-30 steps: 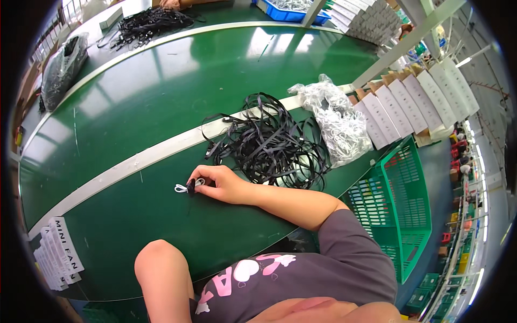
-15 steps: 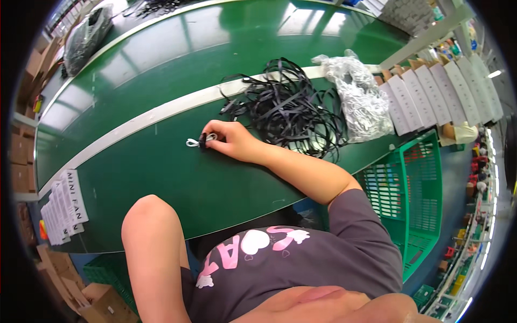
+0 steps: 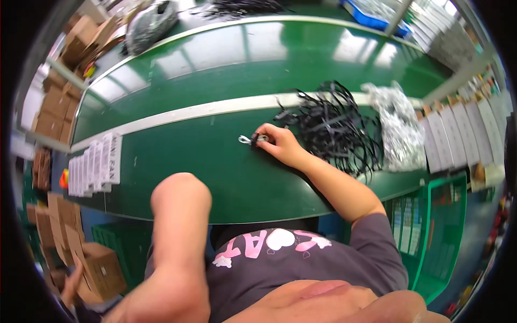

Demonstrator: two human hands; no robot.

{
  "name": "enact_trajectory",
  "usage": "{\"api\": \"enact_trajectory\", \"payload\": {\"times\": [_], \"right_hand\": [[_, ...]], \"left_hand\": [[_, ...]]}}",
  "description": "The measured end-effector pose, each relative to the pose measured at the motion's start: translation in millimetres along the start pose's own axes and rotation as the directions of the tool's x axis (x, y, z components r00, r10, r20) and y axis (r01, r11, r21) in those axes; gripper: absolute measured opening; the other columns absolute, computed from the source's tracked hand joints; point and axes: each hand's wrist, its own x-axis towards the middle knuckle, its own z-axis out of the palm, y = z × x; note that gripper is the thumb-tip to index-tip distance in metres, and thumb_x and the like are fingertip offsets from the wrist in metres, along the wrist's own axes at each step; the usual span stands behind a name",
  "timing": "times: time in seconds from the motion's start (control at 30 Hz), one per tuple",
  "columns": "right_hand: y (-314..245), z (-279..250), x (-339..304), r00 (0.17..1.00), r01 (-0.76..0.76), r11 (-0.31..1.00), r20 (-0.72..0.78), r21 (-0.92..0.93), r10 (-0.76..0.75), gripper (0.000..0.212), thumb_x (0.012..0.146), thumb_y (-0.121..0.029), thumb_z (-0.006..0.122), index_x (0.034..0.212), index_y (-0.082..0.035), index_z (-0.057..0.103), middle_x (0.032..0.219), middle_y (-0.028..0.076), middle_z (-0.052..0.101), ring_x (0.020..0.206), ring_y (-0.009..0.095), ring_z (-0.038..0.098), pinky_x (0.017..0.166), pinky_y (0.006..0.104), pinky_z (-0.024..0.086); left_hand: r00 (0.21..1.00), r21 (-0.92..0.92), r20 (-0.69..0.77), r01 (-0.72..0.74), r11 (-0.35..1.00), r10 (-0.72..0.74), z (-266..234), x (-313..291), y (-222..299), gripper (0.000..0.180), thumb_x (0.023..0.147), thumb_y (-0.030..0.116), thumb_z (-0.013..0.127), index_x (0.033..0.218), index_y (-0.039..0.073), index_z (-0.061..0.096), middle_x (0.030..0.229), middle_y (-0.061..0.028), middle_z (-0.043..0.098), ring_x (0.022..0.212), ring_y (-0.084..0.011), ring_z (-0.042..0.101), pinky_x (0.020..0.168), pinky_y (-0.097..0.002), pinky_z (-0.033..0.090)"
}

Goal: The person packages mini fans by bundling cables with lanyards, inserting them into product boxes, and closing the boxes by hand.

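My right hand (image 3: 277,145) is closed in a pinch above the green table, near its middle. Between its thumb and fingers is a small looped white cable (image 3: 244,140) with a black band around it. To the right of that hand lies a tangled heap of flat black straps (image 3: 339,126). Of my left arm (image 3: 180,215), the bent elbow and forearm show over the table's front edge. The left hand itself is out of the picture.
Clear plastic bags with white contents (image 3: 401,132) lie right of the straps, beside a row of white boxes (image 3: 463,132). Printed white leaflets (image 3: 99,164) overlap at the table's left. A green crate (image 3: 444,231) stands low right. Cardboard boxes (image 3: 99,269) and another person's hand (image 3: 72,282) are low left.
The view has turned, so the table and things on it sit farther right in the picture. My right hand keeps its pinch on the cable. More of my left arm shows.
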Motion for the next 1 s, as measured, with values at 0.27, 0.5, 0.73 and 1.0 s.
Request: {"api": "enact_trajectory", "payload": {"times": [0.27,0.5,0.73,1.0], "right_hand": [[5.9,-2.8,-8.5,0.996,-0.082,0.997,-0.018,0.000,0.082,0.016,0.089,0.001,0.062,0.105,0.001,0.061,0.092,0.002,0.066,0.084,0.006,0.063,0.074,0.0212,0.049],[-1.6,-7.5,-9.4,0.991,-0.132,0.991,0.001,-0.005,0.132,0.014,0.091,0.001,0.061,0.104,0.002,0.061,0.094,0.002,0.067,0.087,0.006,0.062,0.080,0.0210,0.048],[7.6,3.4,-4.3,0.994,-0.101,0.977,-0.008,0.190,0.105,0.015,0.090,0.002,0.061,0.105,0.003,0.061,0.098,0.004,0.068,0.088,0.008,0.064,0.080,0.0209,0.049],[1.9,-6.5,-8.4,0.993,-0.116,0.974,0.003,0.196,0.118,0.019,0.092,0.005,0.059,0.111,0.002,0.060,0.105,0.004,0.065,0.098,0.011,0.062,0.089,0.0232,0.046]], "left_hand": [[0.944,-0.006,-0.284,0.171,0.985,-0.166,30.0,-75.7,-8.9,0.038,0.102,0.026,0.043,0.137,0.011,0.049,0.145,-0.0015,0.049,0.132,-0.0182,0.044,0.106,-0.0409,0.034],[0.617,0.114,-0.786,0.084,0.990,0.038,97.4,-82.7,-33.3,0.032,0.099,0.022,0.050,0.130,0.017,0.059,0.136,0.0057,0.057,0.124,-0.0109,0.050,0.101,-0.0311,0.037],[0.984,0.198,-0.135,-0.086,0.976,0.114,39.5,-81.9,-18.1,0.030,0.098,0.021,0.053,0.126,0.020,0.064,0.132,0.0076,0.061,0.120,-0.0093,0.054,0.098,-0.0300,0.037],[0.989,0.340,0.136,-0.100,0.935,0.056,26.3,-85.9,4.9,0.030,0.098,0.021,0.053,0.126,0.019,0.064,0.132,0.0071,0.061,0.120,-0.0095,0.053,0.099,-0.0300,0.037]]}}
